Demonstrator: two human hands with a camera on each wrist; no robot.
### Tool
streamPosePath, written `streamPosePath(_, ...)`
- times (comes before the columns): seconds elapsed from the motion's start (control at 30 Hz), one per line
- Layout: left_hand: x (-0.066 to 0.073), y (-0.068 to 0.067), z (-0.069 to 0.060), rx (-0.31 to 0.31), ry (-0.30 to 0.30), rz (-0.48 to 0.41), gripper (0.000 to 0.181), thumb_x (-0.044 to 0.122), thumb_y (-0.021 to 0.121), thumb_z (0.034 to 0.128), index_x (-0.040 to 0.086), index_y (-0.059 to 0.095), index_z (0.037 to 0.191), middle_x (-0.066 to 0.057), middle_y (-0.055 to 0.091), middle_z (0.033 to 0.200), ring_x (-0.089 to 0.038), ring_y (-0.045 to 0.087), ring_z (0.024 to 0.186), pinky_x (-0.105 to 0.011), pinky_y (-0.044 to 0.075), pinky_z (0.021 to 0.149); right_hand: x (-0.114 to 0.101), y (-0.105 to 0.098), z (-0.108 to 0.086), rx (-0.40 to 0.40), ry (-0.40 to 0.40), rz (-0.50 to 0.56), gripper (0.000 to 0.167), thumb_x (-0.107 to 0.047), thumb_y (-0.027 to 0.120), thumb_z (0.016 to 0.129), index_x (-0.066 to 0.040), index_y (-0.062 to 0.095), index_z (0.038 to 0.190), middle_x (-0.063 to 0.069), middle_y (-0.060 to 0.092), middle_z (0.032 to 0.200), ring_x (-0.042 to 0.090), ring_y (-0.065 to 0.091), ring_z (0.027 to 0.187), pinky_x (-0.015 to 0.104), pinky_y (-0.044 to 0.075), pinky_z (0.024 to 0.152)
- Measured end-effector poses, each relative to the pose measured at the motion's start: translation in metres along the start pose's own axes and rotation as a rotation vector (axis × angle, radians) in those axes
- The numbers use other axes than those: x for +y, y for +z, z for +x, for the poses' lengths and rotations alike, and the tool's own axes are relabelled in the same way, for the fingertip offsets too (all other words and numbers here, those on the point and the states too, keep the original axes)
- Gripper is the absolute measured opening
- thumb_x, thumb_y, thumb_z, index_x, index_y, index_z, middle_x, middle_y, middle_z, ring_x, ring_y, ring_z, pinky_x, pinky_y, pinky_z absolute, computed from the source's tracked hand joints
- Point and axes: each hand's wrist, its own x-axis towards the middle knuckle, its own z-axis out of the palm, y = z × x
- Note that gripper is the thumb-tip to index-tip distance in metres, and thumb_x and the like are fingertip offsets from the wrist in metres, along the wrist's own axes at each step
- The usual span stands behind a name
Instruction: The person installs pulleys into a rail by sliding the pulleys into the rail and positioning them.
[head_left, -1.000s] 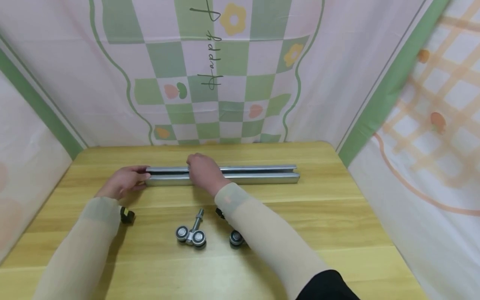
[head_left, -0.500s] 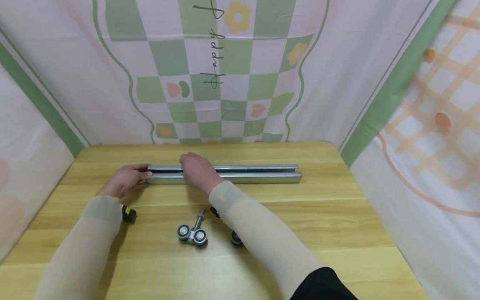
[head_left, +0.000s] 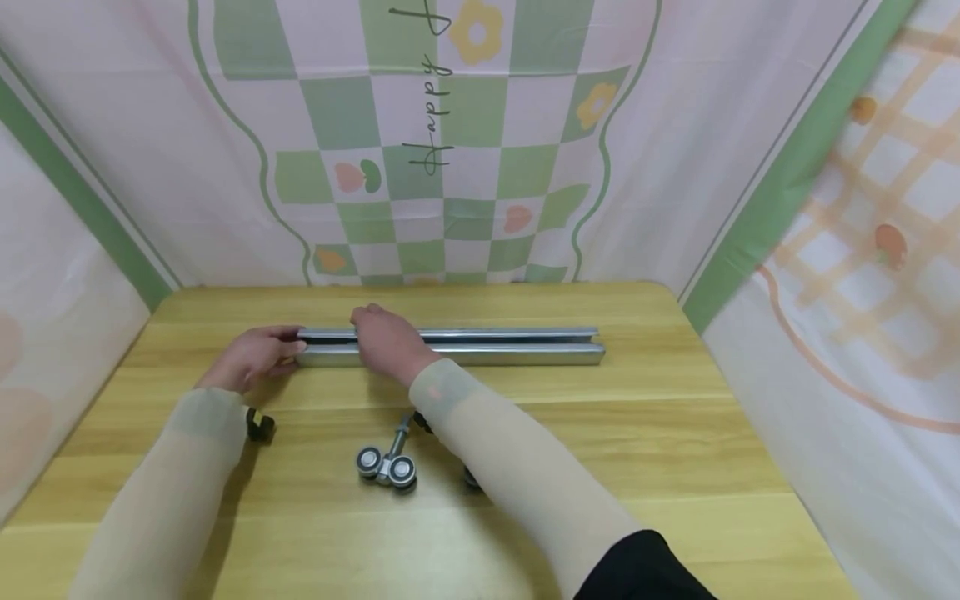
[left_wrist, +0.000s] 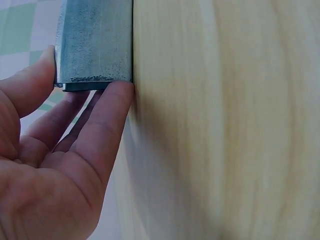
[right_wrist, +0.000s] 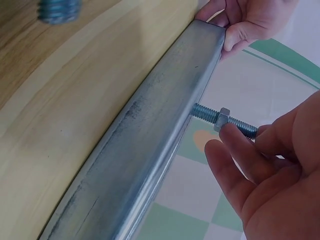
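Note:
A long silvery metal rail [head_left: 517, 357] with a slot along its top lies across the far part of the table. At its left end, my left hand [head_left: 251, 358] holds the rail between thumb and fingers. My right hand [head_left: 393, 343] is over the rail's left part. In the right wrist view its thumb and fingers pinch the end of a threaded bolt [right_wrist: 204, 113], which carries a hex nut [right_wrist: 222, 119] and sticks out of the slot. Whatever the bolt joins inside the rail is hidden.
Nearer me on the wooden table [head_left: 315, 533] lies a roller trolley [head_left: 386, 468] with a threaded stem. Another wheel [head_left: 471, 480] shows partly beneath my right forearm. A patterned curtain [head_left: 465, 183] hangs behind the table's far edge.
My right hand has slid left along the rail, closer to my left hand. The left hand keeps its hold at the rail's end. My right forearm now covers more of the second wheel.

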Motion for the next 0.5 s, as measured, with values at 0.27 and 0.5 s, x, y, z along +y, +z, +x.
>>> streamPosePath(0.27,-0.001,-0.001,0.0,0.0,-0.001,0.002,0.062,0.009,0.055,0.1033,-0.001,0.024,0.156,-0.025,0.025,0.157,-0.038,0.035,0.136,-0.039,0.044,0.106,-0.008,0.002,0.007,-0.042,-0.038,-0.05,0.042,-0.009,0.058,0.098,-0.008,0.052,0.14,0.003,0.059,0.129,0.014,0.054,0.116,0.019,0.047,0.096)
streamPosePath(0.5,0.001,-0.002,-0.001,-0.015,0.004,0.03,0.063,0.012,0.056,0.1034,-0.001,0.024,0.156,-0.026,0.026,0.156,-0.039,0.035,0.136,-0.039,0.044,0.106,-0.017,0.001,0.013,-0.097,-0.048,-0.051,0.048,-0.008,0.055,0.098,-0.007,0.047,0.145,0.005,0.054,0.137,0.015,0.052,0.12,0.021,0.045,0.099)
